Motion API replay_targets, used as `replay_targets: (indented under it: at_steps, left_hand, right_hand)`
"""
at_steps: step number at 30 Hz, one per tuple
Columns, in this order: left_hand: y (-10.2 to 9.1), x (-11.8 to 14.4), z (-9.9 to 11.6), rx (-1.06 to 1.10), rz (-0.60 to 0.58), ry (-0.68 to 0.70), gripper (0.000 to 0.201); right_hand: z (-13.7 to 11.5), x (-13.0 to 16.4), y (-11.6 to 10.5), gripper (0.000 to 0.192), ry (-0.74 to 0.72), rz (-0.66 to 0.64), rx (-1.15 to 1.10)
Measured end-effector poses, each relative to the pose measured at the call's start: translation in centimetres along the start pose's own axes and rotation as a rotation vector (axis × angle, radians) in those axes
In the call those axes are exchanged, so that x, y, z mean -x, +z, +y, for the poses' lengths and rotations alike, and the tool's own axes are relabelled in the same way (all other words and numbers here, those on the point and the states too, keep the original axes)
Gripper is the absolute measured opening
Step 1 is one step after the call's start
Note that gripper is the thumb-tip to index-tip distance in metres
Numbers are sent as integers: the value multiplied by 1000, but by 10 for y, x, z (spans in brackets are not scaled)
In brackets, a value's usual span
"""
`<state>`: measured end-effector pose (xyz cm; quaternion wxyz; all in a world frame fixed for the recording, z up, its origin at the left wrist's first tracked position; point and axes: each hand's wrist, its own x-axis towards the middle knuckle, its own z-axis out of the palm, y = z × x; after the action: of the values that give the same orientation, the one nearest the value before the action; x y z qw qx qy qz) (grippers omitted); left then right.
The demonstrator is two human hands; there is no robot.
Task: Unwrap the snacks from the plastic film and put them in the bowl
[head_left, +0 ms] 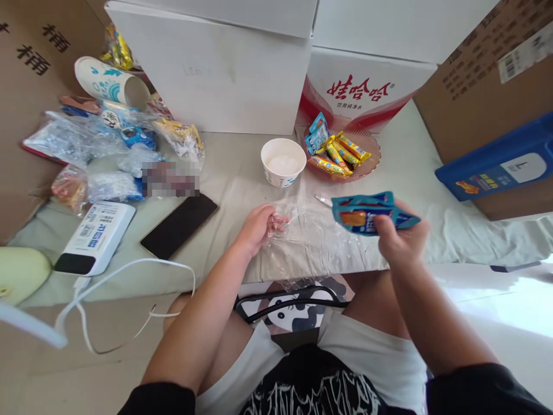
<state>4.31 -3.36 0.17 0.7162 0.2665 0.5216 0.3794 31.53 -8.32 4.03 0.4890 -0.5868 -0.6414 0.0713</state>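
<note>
My left hand [260,226] is closed on a crinkled clear plastic bag [319,233] that spreads across the cloth in front of me. Raised at the right, my right hand [404,239] grips blue snack packets [360,214] between thumb and fingers; they overlap, so I cannot tell how many. Just left of the packets, a small shiny metal tip [322,200] shows, the rest of it hidden. Beyond my hands stands a white paper bowl [283,163]. Beside it, a pink glass dish [375,157] holds several yellow-wrapped sticks [339,154] and light-blue packets [317,134].
A black phone [179,226] and a white power bank [98,236] with a cable lie at left. Behind them are plastic-wrapped snacks [93,138] and a tipped paper cup [108,80]. White boxes [216,75] line the back; a blue package [501,155] leans at right.
</note>
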Motion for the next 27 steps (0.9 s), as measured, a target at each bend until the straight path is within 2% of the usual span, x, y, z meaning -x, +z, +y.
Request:
replay_targets:
  at_steps: [2,3,6,8,12,14,16,21,27]
  left_hand:
    - [1,-1,-1,-11,-14,-12,16]
    - [2,-2,-1,-19,-19,-20,16]
    - [3,-4,-2,-43,-34,-31,15]
    - [4,-5,-1,-60,-43,-40,15]
    - [4,-6,0,-92,-40,-66,10]
    - [3,-7,-1,-108,-36,-64,7]
    - [3,-8,-1,-125,-42,-61,5]
    - [2,-9,-2,-163,-44,-72,7]
    - [2,-6,0,-189,-36,-92,5]
  right_hand:
    - [4,-33,-5,36,20,137,142]
    - [6,-53,-5,34,42,153,220]
    - [15,-122,7,31,94,-18,441]
    - [22,-166,20,39,37,-168,549]
    - [40,-227,50,55,-2,-411,688]
    - [48,-243,64,61,7,-521,791]
    - [55,-253,76,64,30,-564,859]
    - [72,-263,92,61,78,-544,828]
    - [86,-264,94,52,41,-576,848]
